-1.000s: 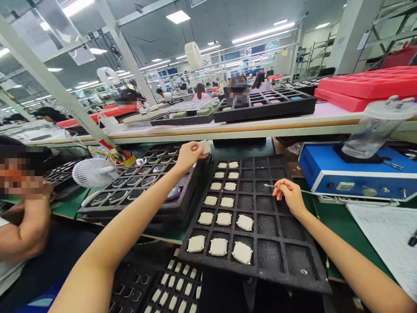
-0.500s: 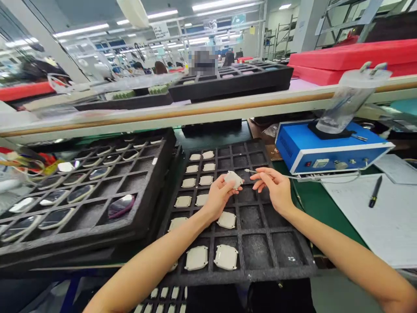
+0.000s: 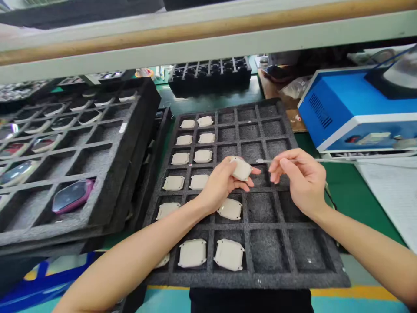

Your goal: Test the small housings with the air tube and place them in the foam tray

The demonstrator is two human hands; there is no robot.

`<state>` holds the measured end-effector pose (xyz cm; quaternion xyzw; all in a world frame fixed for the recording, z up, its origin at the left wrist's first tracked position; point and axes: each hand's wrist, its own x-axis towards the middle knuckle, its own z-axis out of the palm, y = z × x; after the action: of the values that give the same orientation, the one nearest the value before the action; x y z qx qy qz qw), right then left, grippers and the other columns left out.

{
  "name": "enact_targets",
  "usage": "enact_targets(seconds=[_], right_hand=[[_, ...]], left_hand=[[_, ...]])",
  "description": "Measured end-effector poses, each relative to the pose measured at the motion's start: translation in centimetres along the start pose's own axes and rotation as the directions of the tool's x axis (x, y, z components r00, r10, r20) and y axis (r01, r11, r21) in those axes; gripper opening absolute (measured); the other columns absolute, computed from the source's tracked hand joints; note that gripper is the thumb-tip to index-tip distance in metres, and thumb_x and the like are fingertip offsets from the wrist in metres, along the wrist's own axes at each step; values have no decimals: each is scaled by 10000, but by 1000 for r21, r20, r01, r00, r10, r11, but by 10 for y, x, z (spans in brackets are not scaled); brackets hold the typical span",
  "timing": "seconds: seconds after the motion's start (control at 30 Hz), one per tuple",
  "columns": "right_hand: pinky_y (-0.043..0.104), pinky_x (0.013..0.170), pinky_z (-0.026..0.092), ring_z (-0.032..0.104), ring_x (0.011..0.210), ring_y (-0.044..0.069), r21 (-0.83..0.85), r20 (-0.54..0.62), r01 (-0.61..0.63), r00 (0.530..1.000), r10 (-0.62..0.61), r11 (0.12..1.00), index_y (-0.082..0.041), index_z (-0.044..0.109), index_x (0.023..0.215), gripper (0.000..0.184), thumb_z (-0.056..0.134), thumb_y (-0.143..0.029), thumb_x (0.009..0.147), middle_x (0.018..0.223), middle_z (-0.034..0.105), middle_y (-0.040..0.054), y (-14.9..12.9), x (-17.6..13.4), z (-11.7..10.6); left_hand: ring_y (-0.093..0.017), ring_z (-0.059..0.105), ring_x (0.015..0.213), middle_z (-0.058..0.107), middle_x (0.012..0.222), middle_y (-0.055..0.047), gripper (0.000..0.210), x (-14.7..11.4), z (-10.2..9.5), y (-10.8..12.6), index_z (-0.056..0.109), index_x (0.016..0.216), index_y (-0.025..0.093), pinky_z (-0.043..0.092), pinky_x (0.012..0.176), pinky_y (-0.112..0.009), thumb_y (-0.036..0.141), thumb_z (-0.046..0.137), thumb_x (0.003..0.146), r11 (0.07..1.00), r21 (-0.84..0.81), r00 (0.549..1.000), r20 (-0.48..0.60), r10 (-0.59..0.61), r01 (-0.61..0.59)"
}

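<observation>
My left hand [image 3: 224, 178] pinches a cream watch-case-shaped piece [image 3: 241, 168], flat face up, above the black foam tray [image 3: 267, 278]. To its right, my right hand [image 3: 299, 178] has its fingers closed around a thin pale wand [image 3: 264, 161] with a lead trailing off rightward. The wand's small tip points at the piece, with a short gap between them. Similar cream pieces, such as this one [image 3: 229, 254], lie in the tray's left compartments. Bare compartments show in its right columns.
Stacked foam trays at left hold dark-glass watch-like units, one a purple-rimmed unit [image 3: 73, 195]. A blue box [image 3: 355, 108] with front controls stands at right, paper [image 3: 391, 191] before it. A shelf edge [image 3: 208, 32] crosses above; another black tray [image 3: 210, 74] sits behind.
My view has tilted down and closer, so the upper shelf's contents and most of the clear cylinder have left the frame. Both hands keep their holds, the wand tip still apart from the piece.
</observation>
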<state>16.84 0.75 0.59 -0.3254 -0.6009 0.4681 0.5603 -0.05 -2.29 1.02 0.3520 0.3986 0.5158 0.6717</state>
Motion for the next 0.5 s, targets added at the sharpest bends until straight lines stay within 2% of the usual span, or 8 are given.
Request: enact_targets(seconds=[0.13,0.2,0.27,0.37,0.43,0.5], right_hand=[[234,457,460,554,481,99,-43,34,-12,999,13,999,-160,602,758,105,550,-197,842,608,609,-1,-3,0,0],[234,450,456,552,475,99,-36,20,-11,1000,12,999,-163,602,763,101,547,-195,841,603,607,-4,-2,1,-1],[233,441,449,548,467,98,-30,2,-9,1000,9,1000,-165,601,762,95,550,-194,837,594,603,-7,-2,2,-1],[230,431,440,541,456,96,-28,-19,-1,1000,0,1000,-166,598,752,94,554,-191,831,583,599,-10,-1,3,-1],[231,428,438,540,451,95,-26,-14,-3,1000,2,1000,-166,597,752,91,552,-185,830,581,598,-10,-1,3,0],[233,428,438,543,450,96,-20,2,-10,1000,10,1000,-164,598,754,93,547,-178,831,587,600,-8,-1,3,0]], left_hand=[[-102,519,541,708,782,-119,406,-2,1,0,560,1060,94,348,430,-188,432,399,903,999,-23,997,-66,-29,27],[-85,490,532,709,795,-123,390,-2,1,1,584,1056,79,301,399,-173,404,439,895,999,-16,995,-92,-31,30],[-56,473,502,708,860,-109,315,-3,1,1,591,1042,83,335,414,-166,328,544,850,999,-17,995,-92,-36,34],[-76,605,637,697,910,-61,238,-4,1,2,581,952,111,487,620,-198,169,678,743,999,-31,995,-97,-35,32],[-133,659,819,698,904,-53,219,-4,1,1,548,885,122,503,785,-254,122,694,721,999,-39,994,-106,-27,23],[-163,663,875,702,919,-80,182,-4,0,0,523,873,124,499,815,-283,163,664,764,999,-34,997,-71,-30,27]])
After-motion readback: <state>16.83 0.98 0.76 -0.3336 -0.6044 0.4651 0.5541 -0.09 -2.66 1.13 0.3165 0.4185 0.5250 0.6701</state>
